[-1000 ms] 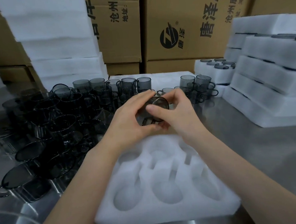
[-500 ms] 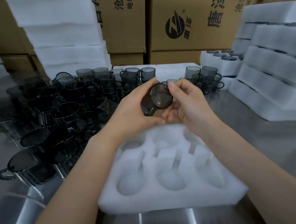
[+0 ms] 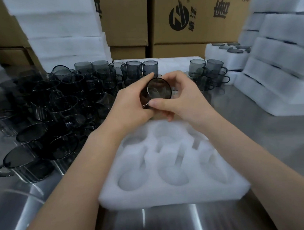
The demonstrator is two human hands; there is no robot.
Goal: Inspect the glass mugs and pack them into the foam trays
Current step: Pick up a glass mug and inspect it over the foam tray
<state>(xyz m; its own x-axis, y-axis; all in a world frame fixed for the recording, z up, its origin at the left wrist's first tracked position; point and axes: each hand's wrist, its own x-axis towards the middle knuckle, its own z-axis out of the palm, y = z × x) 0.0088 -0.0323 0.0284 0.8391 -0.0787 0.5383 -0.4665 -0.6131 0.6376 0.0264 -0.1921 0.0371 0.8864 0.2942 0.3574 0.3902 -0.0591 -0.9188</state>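
Left hand point(image 3: 129, 105) and right hand point(image 3: 185, 98) grip the mug point(image 3: 157, 91) tipped sideways, long axis pointing toward the camera.

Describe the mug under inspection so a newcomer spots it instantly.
Find the white foam tray, front-centre on the table. Above its far edge, the left hand and right hand hold one smoky glass mug. Only this one is lifted, a round end facing the camera.

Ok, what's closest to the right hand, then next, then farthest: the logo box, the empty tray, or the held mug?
1. Mug: gripped in the right hand.
2. Tray: just below the hand, in front.
3. Logo box: far back, against the wall of boxes.
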